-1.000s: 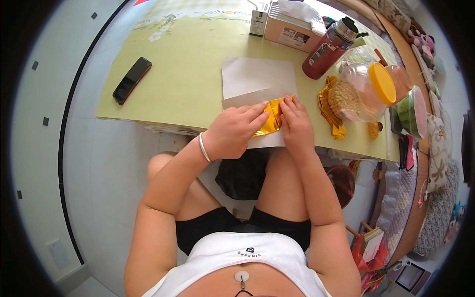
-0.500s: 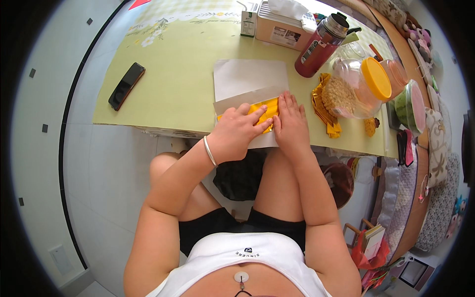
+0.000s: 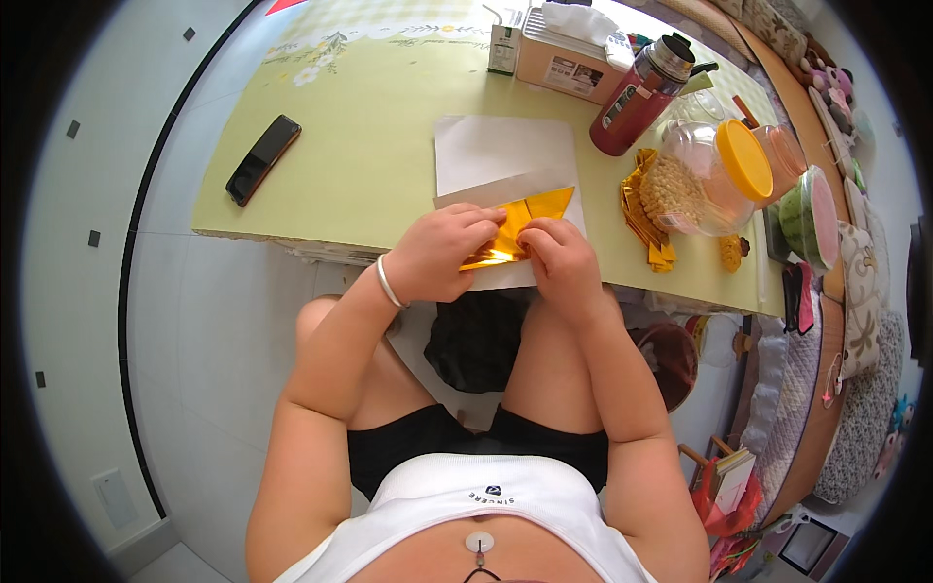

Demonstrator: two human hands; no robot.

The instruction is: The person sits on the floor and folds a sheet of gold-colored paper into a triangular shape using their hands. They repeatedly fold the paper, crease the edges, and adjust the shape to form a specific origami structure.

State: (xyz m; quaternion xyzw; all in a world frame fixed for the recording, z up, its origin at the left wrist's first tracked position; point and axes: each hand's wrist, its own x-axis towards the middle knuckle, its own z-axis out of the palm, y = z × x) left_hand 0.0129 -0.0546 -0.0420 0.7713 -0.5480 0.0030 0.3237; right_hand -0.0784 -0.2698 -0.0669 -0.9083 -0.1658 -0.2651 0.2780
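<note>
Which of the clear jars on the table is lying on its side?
The jar with the yellow lid, right of the hands: it lies tipped, lid facing right, by the red flask. The pink-lidded jar behind it looks upright.

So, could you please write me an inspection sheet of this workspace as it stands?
Surface: pale green table, floral print at far edge.
Job's things: shiny gold foil paper, partly folded, on a white paper sheet.
Clutter: black phone; red flask; clear jar with yellow lid; tissue box; gold foil stack.
Grippers: left hand and right hand both pinch the foil.
Cables: nothing seen.
Surroundings: white tiled floor; cushions at right.
</note>
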